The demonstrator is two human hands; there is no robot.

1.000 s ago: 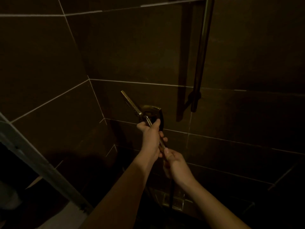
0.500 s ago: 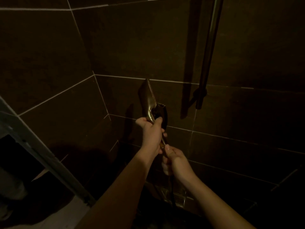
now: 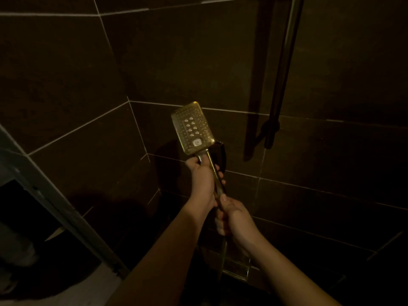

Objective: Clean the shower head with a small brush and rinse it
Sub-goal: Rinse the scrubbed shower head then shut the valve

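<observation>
A gold rectangular shower head [image 3: 191,127] stands upright in the middle of the dim view, its nozzle face and white button turned toward me. My left hand [image 3: 202,176] is wrapped round the upper part of its handle, just under the head. My right hand [image 3: 234,215] grips the bottom of the handle, where the hose [image 3: 222,259] joins and drops into shadow. No brush is visible.
Dark wall tiles with pale grout enclose the corner. A dark wall holder [image 3: 220,154] sits just behind the handle. A vertical slide rail [image 3: 283,69] runs up at the right. A metal door frame [image 3: 55,208] slants along the left, and a recessed fitting [image 3: 237,270] lies low.
The shower head has turned in my hands from edge-on to facing me with its nozzle side. Both hands keep their grip on the handle.
</observation>
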